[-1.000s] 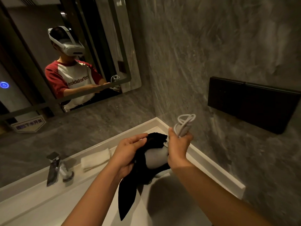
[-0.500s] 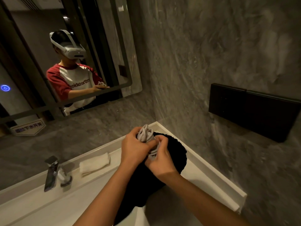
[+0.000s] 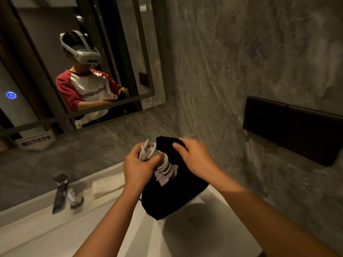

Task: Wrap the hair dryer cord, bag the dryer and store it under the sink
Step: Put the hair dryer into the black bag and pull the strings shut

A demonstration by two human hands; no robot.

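- Coiled grey cord (image 3: 163, 165) sticks out of the black bag (image 3: 174, 197), held above the white sink (image 3: 37, 232).
- Left hand (image 3: 138, 168), at the bag's 10 o'clock, clasps the cord loops.
- Right hand (image 3: 196, 156), at 1 o'clock, pinches the bag's rim.
- Faucet (image 3: 60, 193) at 9 o'clock.

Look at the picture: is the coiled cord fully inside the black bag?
No, the cord sticks out of the bag, gripped by the left hand.

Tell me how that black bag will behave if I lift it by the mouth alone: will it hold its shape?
Probably not. The black bag looks like soft cloth, creased under the right hand, so expect it to flop. With the dryer inside, it would likely sag and swing. The cord bundle, held by the left hand, pokes out of the mouth and could slip free.
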